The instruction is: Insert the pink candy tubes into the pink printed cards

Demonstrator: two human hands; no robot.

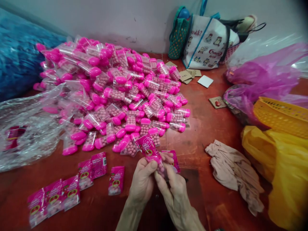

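Note:
Both hands hold one candy container in a pink printed sleeve (pixel 148 148), raised over the near edge of the pile. My left hand (pixel 143 179) is closed with its thumb on the container's side. My right hand (pixel 172 183) grips the lower end, where pink balls show through clear plastic. Under the right fingers lies a flat pink sleeve (pixel 176 160), partly hidden. Ahead is a large heap of clear containers (pixel 130 93) with bright pink caps, full of pink candy balls. Several sleeved containers (pixel 54 197) form a row at the left, and another sleeved container (pixel 116 180) lies apart.
Clear plastic wrap (pixel 31 125) and a blue bag (pixel 21 54) border the heap on the left. At right are a crumpled cloth (pixel 234 170), a yellow bag (pixel 288 179), a yellow basket (pixel 284 115) and a purple bag (pixel 271 70). A white tote (pixel 207 45) stands by the wall.

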